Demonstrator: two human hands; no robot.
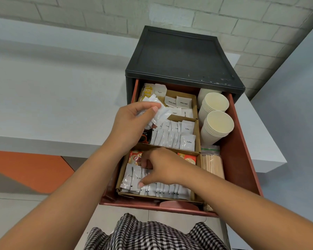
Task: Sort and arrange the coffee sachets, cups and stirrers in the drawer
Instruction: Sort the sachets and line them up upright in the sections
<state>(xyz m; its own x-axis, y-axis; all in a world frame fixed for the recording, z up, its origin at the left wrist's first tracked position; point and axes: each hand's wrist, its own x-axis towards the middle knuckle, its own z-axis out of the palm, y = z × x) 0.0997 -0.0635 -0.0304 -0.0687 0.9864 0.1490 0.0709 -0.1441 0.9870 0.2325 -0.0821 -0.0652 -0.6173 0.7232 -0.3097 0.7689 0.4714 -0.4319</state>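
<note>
- White sachets (160, 112) are clutched in the left hand (132, 121), above the coffee compartment (197, 136).
- Creamer sachets (132, 179), directly beneath the right hand (163, 168), are pinched by it.

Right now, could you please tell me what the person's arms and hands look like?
Both arms are bare as far as the view shows, with no sleeves, gloves, watch or bracelet. The left hand and right hand show no rings, and the visible nails look short and unpainted. A black-and-white checked garment shows below.
</note>
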